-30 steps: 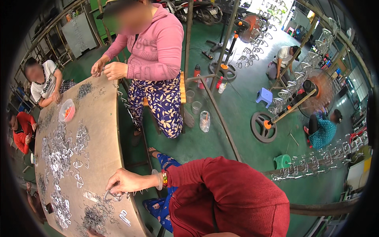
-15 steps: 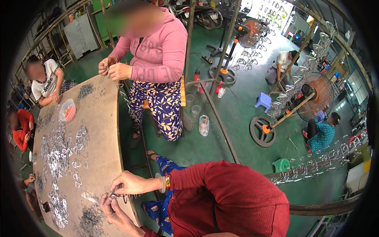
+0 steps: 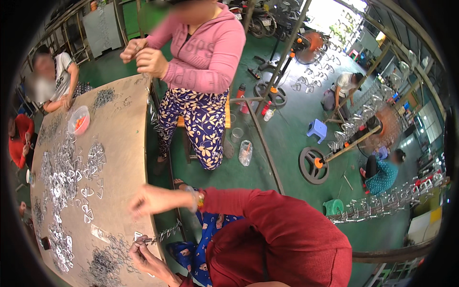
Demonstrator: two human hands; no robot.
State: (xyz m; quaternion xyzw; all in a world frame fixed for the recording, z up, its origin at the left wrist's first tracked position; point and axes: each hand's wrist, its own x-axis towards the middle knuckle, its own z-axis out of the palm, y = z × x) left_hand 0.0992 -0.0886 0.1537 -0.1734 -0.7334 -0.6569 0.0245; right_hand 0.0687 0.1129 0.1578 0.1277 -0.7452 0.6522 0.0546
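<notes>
My left hand (image 3: 146,260) is at the table's near edge, thumb and fingers pinched on a small metal wire loop (image 3: 138,236), with dark bits beside it. My right hand (image 3: 155,200) is apart from it, above the table edge and smeared by motion; whether it holds anything is unclear. On the brown tabletop (image 3: 125,174), a heap of dark wire rings (image 3: 103,265) lies beside my left hand. Beyond it spreads a long pile of shiny silver wire loops (image 3: 62,184). A pale flat strip (image 3: 100,233) lies between the two piles.
Across the table corner sits a co-worker in a pink hoodie (image 3: 205,52), both hands raised together. A pink-white bowl (image 3: 79,120) with orange pieces stands at the far side, near other seated workers. Metal frame bars (image 3: 260,143) and a rack of hanging loops (image 3: 382,203) are to the right.
My right hand has left my left hand and moved up and slightly away. The left hand keeps its pinch on the metal loop. The pink-sleeved co-worker's hands have risen.
</notes>
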